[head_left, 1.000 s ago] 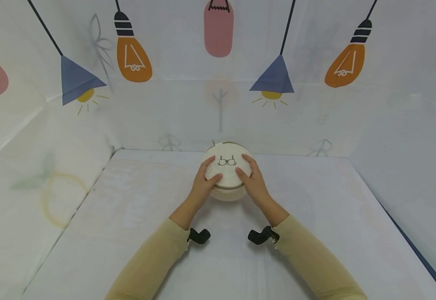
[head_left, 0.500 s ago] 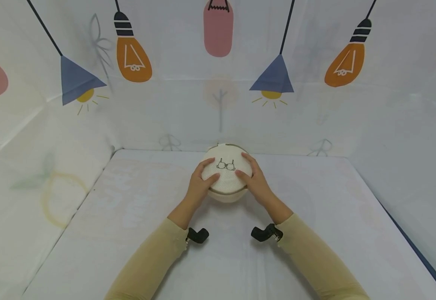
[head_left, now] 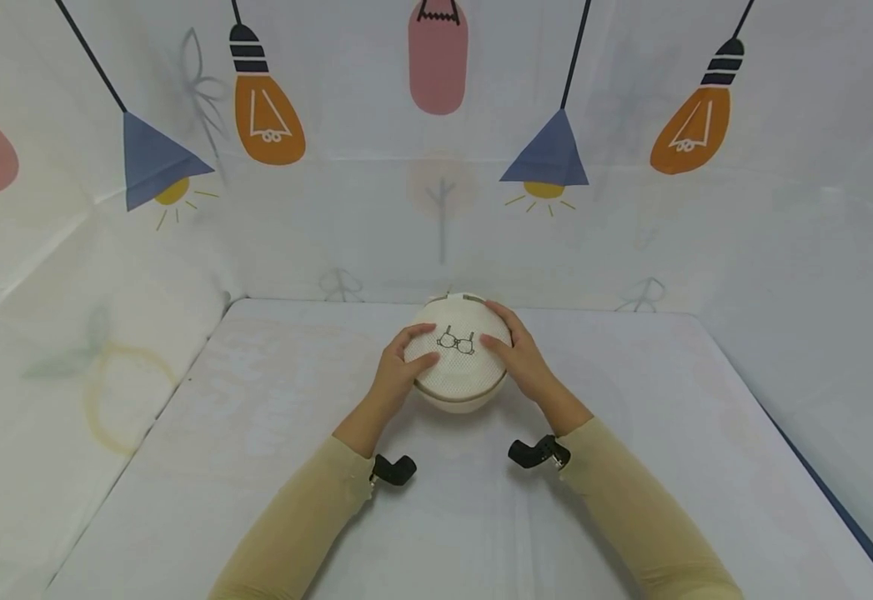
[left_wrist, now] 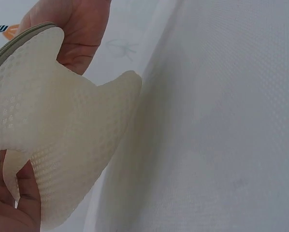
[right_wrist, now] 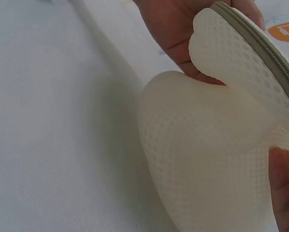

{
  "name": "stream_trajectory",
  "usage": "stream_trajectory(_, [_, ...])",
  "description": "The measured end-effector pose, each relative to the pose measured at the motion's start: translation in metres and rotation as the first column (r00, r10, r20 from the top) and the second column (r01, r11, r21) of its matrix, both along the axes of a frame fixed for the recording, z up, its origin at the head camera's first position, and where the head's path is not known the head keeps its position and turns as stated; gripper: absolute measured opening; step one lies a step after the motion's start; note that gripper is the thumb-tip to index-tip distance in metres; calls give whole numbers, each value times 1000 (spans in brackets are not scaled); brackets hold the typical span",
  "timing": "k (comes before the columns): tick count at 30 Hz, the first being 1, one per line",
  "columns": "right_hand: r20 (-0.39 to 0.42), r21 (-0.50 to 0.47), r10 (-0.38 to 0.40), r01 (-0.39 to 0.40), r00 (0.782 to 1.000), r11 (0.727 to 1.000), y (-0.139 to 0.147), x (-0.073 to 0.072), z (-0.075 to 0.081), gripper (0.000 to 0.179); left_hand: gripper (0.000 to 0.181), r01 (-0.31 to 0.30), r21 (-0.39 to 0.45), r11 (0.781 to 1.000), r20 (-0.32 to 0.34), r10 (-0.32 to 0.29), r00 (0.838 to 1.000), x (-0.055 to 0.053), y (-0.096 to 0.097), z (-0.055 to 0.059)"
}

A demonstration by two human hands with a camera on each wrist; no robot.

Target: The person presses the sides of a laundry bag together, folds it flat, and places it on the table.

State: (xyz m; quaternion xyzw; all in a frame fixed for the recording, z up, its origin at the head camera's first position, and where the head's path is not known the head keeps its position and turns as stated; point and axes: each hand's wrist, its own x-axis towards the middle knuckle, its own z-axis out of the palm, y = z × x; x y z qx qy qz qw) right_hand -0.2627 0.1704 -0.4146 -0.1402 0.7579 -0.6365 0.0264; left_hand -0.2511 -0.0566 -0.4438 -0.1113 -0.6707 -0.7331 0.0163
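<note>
I hold the round mesh laundry pouch (head_left: 457, 357) between both hands, at the far middle of the white table (head_left: 256, 467). My left hand (head_left: 398, 367) grips its left side, thumb on the top face, fingers curled underneath. My right hand (head_left: 520, 360) grips the right side likewise. The pouch's zipper (right_wrist: 260, 41) runs along the rim. A bra emblem (head_left: 456, 341) faces up.
</note>
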Motion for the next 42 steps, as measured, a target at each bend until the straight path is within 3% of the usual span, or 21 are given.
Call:
stream_trajectory(5, [-5,15,-1,1,1000,1000,0,0,-1,62,51,5,7,1000,4,-5,1000,-1,0,-1])
stream_trajectory(7, [-21,22,-6,6,1000,1000,2,-6,-8,62,50,12,23,1000,9,-12,1000,-1,0,-1])
stream_trajectory(14, [-73,44,31,-28,997,999,6,-11,-8,60,49,57,96,994,26,-60,998,0,0,2])
stream_trajectory(20, [-36,15,77,-77,996,997,7,-11,-9,56,54,80,136,987,41,-86,995,0,0,4])
stream_trajectory(25, [38,-91,136,-132,990,987,8,-10,-9,58,57,58,128,990,42,-63,997,-1,2,6])
stream_trajectory(31, [92,-259,247,-217,965,941,9,-10,-9,61,55,17,69,997,53,-21,998,-3,2,10])
stream_trajectory(34, [107,-313,259,-215,960,925,9,-9,-9,62,56,10,23,1000,59,-12,998,-4,2,11])
stream_trajectory(42, [125,-399,232,-166,965,902,7,-9,-10,64,67,26,-6,1000,61,-26,998,-4,2,8])
